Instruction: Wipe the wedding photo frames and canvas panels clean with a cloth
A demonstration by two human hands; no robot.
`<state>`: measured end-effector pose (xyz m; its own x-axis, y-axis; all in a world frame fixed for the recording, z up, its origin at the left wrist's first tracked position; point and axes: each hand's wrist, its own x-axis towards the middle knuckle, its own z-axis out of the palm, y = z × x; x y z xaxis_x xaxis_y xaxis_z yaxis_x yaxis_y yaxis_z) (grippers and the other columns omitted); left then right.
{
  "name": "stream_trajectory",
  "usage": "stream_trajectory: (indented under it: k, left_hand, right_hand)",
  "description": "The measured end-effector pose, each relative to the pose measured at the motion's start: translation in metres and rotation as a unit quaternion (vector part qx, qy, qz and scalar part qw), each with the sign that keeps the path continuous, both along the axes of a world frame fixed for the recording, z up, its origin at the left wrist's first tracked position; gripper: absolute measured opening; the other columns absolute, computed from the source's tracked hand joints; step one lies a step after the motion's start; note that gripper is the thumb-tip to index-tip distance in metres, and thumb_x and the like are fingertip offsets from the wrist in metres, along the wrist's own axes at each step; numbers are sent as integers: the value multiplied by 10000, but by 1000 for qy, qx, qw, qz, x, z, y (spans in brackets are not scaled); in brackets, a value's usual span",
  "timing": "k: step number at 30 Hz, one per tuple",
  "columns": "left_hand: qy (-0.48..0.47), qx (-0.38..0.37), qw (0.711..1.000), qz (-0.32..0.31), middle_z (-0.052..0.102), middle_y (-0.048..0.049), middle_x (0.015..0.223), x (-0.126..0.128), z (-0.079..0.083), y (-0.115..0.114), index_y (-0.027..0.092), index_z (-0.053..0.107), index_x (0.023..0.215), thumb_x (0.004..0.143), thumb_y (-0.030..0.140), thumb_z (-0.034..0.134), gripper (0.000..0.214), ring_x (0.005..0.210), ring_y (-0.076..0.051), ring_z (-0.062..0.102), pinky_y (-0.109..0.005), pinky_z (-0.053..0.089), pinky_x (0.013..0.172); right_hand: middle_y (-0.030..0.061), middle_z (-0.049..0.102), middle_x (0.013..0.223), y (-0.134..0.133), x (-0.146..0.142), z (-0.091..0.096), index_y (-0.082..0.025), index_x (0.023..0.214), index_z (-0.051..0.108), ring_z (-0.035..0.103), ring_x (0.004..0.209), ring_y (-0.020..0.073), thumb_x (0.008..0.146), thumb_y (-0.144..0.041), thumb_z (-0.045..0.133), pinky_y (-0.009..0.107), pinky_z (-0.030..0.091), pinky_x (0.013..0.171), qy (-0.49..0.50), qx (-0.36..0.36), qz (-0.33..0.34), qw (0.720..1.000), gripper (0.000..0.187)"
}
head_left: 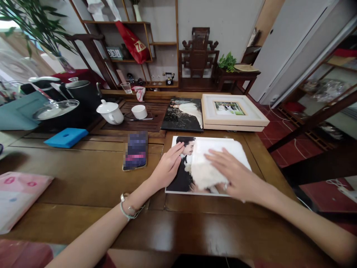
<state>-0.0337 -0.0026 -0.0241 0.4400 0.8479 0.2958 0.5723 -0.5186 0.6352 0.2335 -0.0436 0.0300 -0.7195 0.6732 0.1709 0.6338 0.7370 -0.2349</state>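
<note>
A photo panel (182, 178) of a person in a dark suit lies flat on the wooden table, with white edges showing. The fingers of my left hand (168, 165) are stretched out flat on its upper left part, holding no object. Over the panel's middle and right spreads a white cloth (205, 169). My right hand (234, 173) rests on this cloth with fingers extended, pressing it against the panel; slight blur softens the fingers. Much of the picture is hidden beneath cloth and hand.
Behind the panel lie a dark photo panel (181, 119) and a pale framed photo (234, 123). Leftward are a phone (135, 150), a blue block (66, 137), a lidded white cup (110, 112), a small white bowl (139, 112) and a pink-and-white pack (22, 197).
</note>
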Motion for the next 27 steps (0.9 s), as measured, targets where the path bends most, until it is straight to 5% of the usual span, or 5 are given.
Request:
stream_trajectory:
  k: [6,9,14,17,27]
  left_hand:
    - [-4,3,1000,-6,390,-114,1527,1,2,1,160,438,1421,1005,291,288,461,1436,-234,319,-487,254,1191]
    - [-4,6,1000,-9,393,-111,1525,0,2,1,168,445,1417,1005,293,293,457,1434,-237,324,-496,257,1189]
    - [2,9,1000,-2,395,-106,1525,0,2,0,166,436,1423,1010,295,287,458,1432,-224,328,-479,258,1193]
    - [9,6,1000,-2,388,-121,1527,0,2,0,130,428,1425,1010,294,282,469,1433,-219,323,-467,253,1196]
    - [-10,18,1000,-13,394,-109,1525,0,0,0,187,435,1425,1010,290,289,452,1436,-226,321,-497,270,1182]
  right_hand:
    - [135,418,1495,-47,-20,10,-118,1357,476,215,1444,288,680,-149,577,571,101,1179,-11,-80,85,993,684]
    - [145,457,1465,-16,-7,2,-116,1439,375,306,1413,260,796,-202,543,553,176,1172,36,-54,21,998,670]
    - [167,518,1407,53,30,-11,-141,1342,518,437,1333,311,888,-331,494,571,254,1141,68,10,-124,990,493]
    - [160,551,1375,63,45,-14,-152,1309,548,455,1316,329,889,-320,474,603,278,1117,68,26,-161,984,459]
    - [111,398,1510,-51,-7,5,-146,1382,452,191,1450,295,662,-127,550,594,93,1174,-5,-37,54,998,727]
